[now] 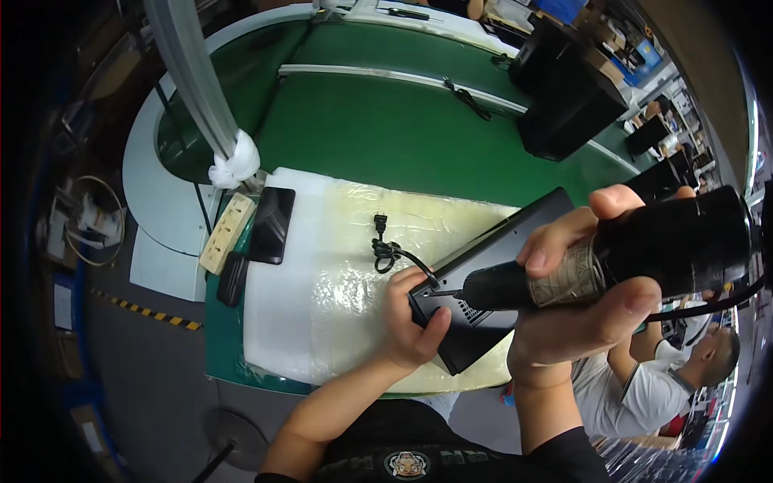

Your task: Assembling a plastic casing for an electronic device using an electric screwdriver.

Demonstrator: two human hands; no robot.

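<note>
My right hand (576, 326) is wrapped round a black electric screwdriver (676, 245) with tan tape about its middle. The bit points left and meets the end of a black box-shaped device (487, 251), close to where its cord comes out; whether it sits in a screw is too small to tell. My left hand (412, 322) grips that same end, with the thumb on the top face and the fingers round the far side. From the device runs a black power cord (386, 251), bundled, with its plug on the pad. The screwdriver and right hand hide part of the device.
Under the device lies a foam pad (310, 322) with clear film. Along its left edge are a black phone (272, 225), a cream power strip (228, 233) and a dark case (233, 279). Beyond is a green conveyor (362, 121) with black boxes (572, 113). A person (644, 386) sits at right.
</note>
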